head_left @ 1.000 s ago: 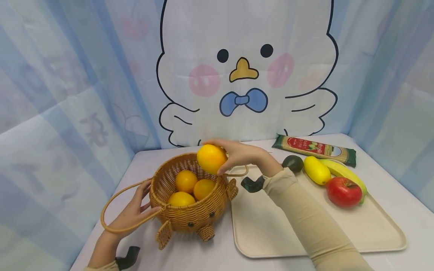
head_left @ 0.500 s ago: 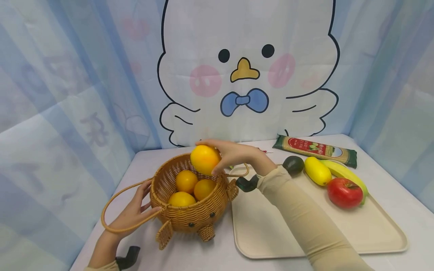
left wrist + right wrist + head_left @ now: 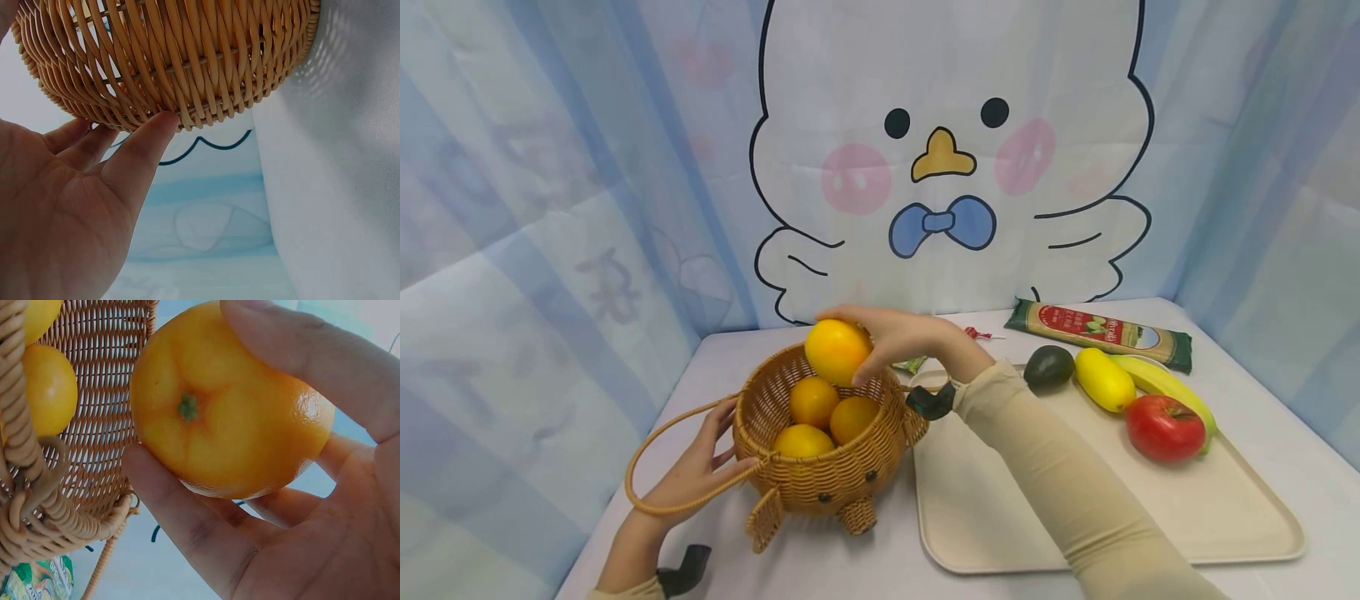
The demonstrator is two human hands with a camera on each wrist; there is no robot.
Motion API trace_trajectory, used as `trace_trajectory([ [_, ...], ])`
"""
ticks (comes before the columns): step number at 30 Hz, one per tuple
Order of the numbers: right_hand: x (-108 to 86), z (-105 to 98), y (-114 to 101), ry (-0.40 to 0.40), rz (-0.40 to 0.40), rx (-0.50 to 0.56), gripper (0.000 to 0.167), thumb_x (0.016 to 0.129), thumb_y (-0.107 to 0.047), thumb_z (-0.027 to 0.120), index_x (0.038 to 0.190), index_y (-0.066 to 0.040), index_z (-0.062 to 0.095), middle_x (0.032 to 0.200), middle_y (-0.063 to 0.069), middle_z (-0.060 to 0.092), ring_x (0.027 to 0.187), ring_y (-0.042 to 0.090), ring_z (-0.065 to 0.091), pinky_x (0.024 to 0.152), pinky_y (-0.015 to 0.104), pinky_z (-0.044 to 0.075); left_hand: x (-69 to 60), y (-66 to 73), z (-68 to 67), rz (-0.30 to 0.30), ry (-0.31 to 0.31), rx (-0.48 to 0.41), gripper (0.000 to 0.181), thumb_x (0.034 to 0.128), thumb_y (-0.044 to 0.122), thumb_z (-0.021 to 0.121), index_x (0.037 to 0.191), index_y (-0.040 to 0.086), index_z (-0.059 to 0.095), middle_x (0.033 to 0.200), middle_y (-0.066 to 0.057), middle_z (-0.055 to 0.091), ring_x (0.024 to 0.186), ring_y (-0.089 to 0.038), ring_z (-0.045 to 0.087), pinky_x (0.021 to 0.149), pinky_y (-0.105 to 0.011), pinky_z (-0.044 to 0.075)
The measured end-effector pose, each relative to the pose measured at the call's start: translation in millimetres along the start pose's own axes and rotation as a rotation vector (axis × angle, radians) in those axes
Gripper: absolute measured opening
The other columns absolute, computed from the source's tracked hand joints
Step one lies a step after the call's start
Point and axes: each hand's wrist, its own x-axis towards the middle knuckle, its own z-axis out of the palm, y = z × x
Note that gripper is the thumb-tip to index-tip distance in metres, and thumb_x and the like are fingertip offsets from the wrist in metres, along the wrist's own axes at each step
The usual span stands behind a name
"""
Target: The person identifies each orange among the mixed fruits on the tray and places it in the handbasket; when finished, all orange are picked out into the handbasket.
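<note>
My right hand [image 3: 904,337] grips an orange [image 3: 837,353] between thumb and fingers, over the open top of a wicker basket [image 3: 801,482]. In the right wrist view the held orange [image 3: 212,412] shows its green stem end, with the basket's woven wall [image 3: 100,394] beside it. Several oranges [image 3: 812,402] lie inside the basket, which has a small animal face in front. Spread against the basket's left side, my left hand [image 3: 691,477] touches the wall, and a loop handle [image 3: 634,454] hangs over it. The left wrist view shows its fingertips [image 3: 156,128] touching the weave.
A cream tray [image 3: 992,517] on the right bears an avocado [image 3: 1048,368], a yellow oval fruit [image 3: 1103,379], a banana [image 3: 1172,390] and a red apple [image 3: 1165,428]. Behind it lie a long green-and-red packet [image 3: 1097,330] and a lollipop [image 3: 981,334]. Fabric curtains enclose the table.
My right hand has carried the orange leftward, further over the basket's opening. A lollipop and part of a green wrapper behind it have come into sight. My left hand has stayed in place.
</note>
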Motion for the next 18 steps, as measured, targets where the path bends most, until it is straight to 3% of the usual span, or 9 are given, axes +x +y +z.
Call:
trace_trajectory([
  [18, 5.3, 3.7, -5.3, -0.010, -0.008, -0.038, 0.087, 0.074, -0.013, 0.078, 0.145, -0.029, 0.031, 0.143, -0.003, 0.041, 0.116, 0.019, 0.049, 0.101, 0.037, 0.048, -0.3, 0.0, 0.3, 0.012, -0.008, -0.009, 0.083, 0.0900, 0.031, 0.063, 0.150, 0.017, 0.007, 0.157, -0.020, 0.008, 0.142, -0.047, 0.012, 0.105, -0.062, 0.037],
])
